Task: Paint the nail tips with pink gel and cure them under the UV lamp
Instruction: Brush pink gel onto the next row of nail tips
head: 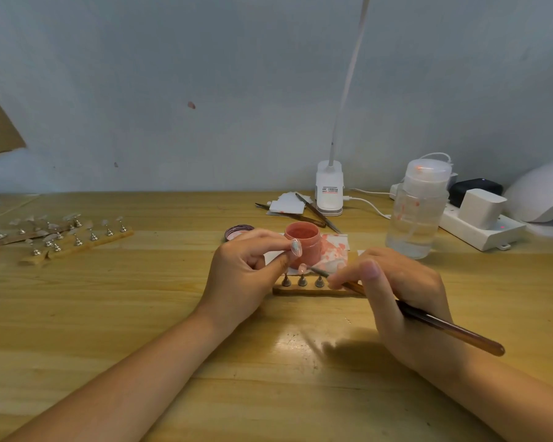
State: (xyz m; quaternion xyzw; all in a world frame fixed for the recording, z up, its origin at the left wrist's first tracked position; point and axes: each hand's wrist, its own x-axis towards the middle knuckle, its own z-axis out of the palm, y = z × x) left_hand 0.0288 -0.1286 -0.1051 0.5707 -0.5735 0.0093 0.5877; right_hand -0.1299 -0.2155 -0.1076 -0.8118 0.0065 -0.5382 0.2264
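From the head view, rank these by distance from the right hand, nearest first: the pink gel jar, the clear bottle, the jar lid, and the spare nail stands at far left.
From the right hand, which holds the brush:
1. Pink gel jar, just behind and left of the fingertips; clear bottle, behind and slightly right. Too close to call.
2. Jar lid, left of the jar.
3. Spare nail stands, far left of the table.

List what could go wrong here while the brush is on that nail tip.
1. The open gel jar stands right behind the left hand; a nudge might tip it.
2. The right hand holds the brush well back from its bristles, so a slip could smear gel beyond the nail tip.
3. The holder strip looks light and may shift.
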